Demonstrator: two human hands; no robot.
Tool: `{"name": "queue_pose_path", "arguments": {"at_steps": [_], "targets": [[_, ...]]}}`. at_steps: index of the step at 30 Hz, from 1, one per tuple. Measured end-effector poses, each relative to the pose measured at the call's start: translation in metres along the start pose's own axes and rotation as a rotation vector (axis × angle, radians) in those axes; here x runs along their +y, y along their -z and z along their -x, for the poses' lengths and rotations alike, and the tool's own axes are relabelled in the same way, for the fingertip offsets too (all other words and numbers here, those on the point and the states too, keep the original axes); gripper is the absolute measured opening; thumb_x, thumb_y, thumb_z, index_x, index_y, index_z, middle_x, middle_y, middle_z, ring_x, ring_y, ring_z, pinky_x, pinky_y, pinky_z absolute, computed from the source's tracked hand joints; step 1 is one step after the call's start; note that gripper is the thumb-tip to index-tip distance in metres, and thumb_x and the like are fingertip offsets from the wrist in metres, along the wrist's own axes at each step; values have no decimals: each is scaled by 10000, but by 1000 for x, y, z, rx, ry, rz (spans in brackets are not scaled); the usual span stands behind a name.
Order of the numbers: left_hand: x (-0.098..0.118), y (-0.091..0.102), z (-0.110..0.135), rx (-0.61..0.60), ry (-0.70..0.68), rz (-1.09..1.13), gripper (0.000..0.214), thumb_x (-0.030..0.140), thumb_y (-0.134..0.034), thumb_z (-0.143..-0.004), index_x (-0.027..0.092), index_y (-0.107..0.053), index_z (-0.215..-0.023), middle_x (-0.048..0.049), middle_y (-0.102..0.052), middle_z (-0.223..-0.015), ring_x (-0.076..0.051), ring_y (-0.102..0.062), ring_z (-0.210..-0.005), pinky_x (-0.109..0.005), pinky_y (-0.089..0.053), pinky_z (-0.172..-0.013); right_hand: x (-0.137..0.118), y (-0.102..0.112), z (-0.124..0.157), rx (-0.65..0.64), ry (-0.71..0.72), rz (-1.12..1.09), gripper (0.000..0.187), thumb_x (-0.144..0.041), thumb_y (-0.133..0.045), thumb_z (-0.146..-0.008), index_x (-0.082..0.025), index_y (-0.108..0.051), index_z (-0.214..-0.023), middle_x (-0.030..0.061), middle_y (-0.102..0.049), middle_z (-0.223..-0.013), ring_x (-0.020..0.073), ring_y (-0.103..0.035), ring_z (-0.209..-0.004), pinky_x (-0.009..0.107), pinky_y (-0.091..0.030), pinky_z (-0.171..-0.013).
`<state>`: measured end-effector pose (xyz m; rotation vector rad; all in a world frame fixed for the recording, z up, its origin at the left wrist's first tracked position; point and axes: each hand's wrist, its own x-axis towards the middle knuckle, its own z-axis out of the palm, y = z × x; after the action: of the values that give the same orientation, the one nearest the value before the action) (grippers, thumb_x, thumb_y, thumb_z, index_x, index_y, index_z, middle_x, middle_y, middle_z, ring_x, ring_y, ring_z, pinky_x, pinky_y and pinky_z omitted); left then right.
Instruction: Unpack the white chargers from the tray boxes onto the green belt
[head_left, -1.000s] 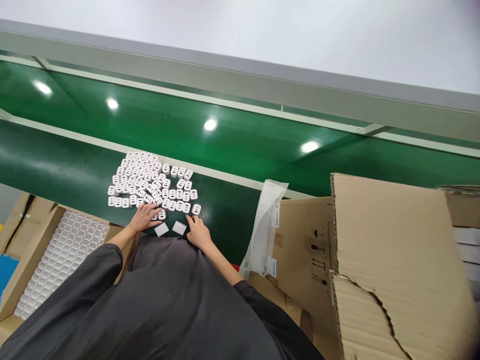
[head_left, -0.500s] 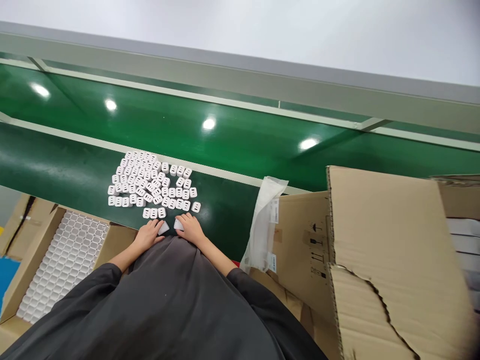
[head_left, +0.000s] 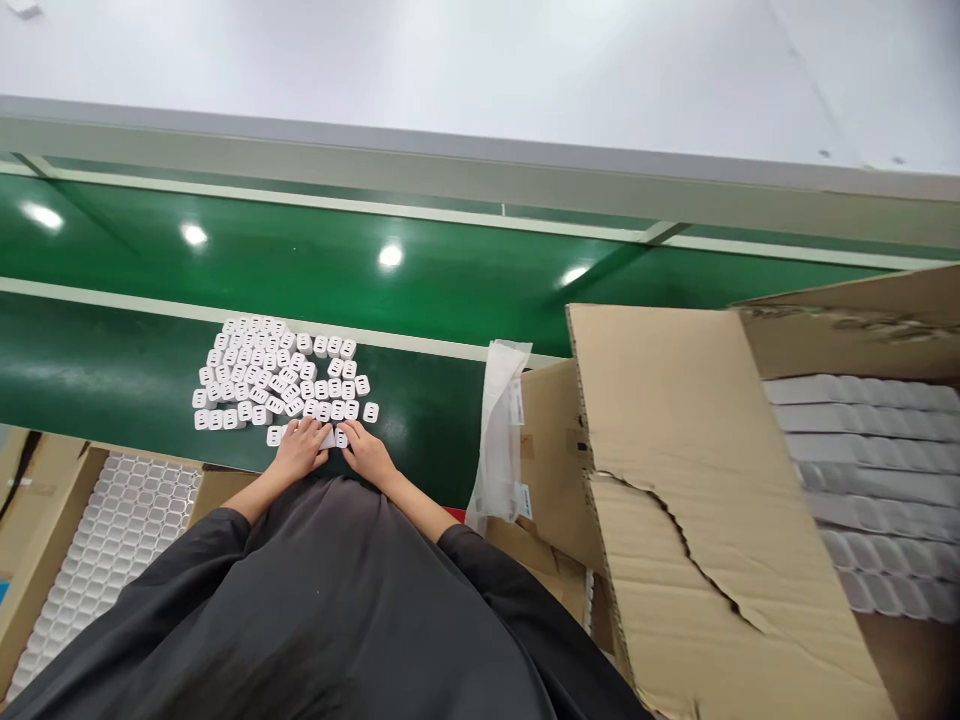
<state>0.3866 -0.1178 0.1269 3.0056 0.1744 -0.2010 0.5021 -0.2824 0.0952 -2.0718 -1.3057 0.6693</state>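
Left hand (head_left: 301,448) and right hand (head_left: 366,456) over the near row of slotted white pieces (head_left: 274,437) — a light touch suits.
The fingers are bent onto the row at the near side of the green tabletop (head_left: 427,430); their covered tips hide how far open they are and whether either hand grips. Even pressure from both sides should keep the pieces square — with knuckles kept low, clear of the larger cluster (head_left: 283,357) just beyond.
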Motion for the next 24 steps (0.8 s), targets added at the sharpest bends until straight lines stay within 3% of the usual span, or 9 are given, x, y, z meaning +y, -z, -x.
{"name": "queue_pose_path", "arguments": {"at_steps": [9,14,16,18,20,22,24], "targets": [[-10,6,-10,42,-53,-100,442,215,-541,-847,210,-580,-1287,-138,-652,-1113,-320,-545,-1049,-446,-405,-859,-1,-2,-4,1,-8,32,534,-161,-502,-894,-192,-451,-1425,146,-511,-1355,214,-641,-1059,272,-558,-808],[-6,11,-11,134,-97,-110,362,254,-475,-910,223,-599,-1248,-122,-677,-1145,-314,-586,-1045,-454,-419,-855,-4,3,-9,21,23,50,530,-169,-453,-921,-163,-413,-1450,169,-484,-1408,243,-613,-1126,299,-565,-812],[-1,14,-11,194,-140,-98,423,236,-434,-917,236,-557,-1322,-126,-695,-1111,-313,-620,-999,-460,-435,-818,-8,8,-6,42,32,68,527,-174,-474,-914,-177,-426,-1439,143,-497,-1419,226,-599,-1161,281,-560,-834],[2,13,-11,280,-149,-62,582,237,-398,-918,315,-364,-1494,-108,-702,-1136,-305,-656,-975,-464,-459,-783,-11,13,-4,57,61,93,538,-182,-516,-896,-207,-442,-1429,103,-510,-1431,199,-606,-1153,244,-557,-809],[-2,8,-11,332,-98,-18,737,287,-373,-918,461,-34,-1548,-23,-700,-1200,-296,-680,-982,-492,-484,-778,-9,18,-4,55,90,112,539,-218,-518,-905,-224,-434,-1437,86,-494,-1461,193,-645,-1069,247,-561,-723],[-13,4,-11,350,-21,-19,818,348,-426,-887,523,83,-1503,42,-673,-1272,-301,-683,-1035,-510,-504,-800,-3,29,-1,49,38,86,511,-274,-503,-928,-226,-445,-1433,85,-518,-1441,194,-680,-953,269,-552,-666],[-27,1,-12,333,-47,-34,917,393,-516,-812,554,110,-1463,103,-678,-1246,-300,-689,-1044,-496,-525,-778,5,46,14,32,-68,-2,468,-314,-543,-923,-220,-513,-1380,73,-605,-1333,175,-695,-863,262,-545,-689]]}}
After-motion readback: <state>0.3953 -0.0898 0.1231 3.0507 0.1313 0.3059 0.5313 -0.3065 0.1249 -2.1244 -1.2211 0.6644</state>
